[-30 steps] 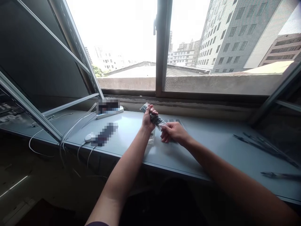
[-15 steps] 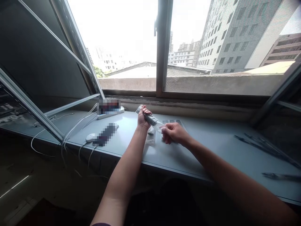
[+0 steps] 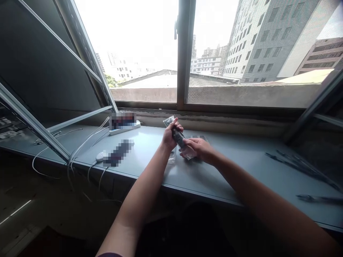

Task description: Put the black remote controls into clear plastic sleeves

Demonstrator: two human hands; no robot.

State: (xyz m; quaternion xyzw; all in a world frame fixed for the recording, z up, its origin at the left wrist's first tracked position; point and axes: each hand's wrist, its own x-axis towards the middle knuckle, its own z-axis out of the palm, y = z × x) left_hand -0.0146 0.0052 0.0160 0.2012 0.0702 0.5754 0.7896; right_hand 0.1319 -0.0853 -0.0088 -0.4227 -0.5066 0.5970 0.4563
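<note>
Gripping the dark packet [image 3: 178, 137] above the counter [image 3: 243, 160], the left hand [image 3: 169, 137] is closed round its upper part; the right hand [image 3: 199, 148] pinches its lower end. The clear film [image 3: 189, 153], likely slick, could slip under light pressure or tear if pulled hard, dropping the packet onto the counter.

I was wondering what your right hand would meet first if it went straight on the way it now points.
The right hand would first meet the dark plastic-wrapped item, which it touches; the left hand probably comes next, though depth is hard to judge.
</note>
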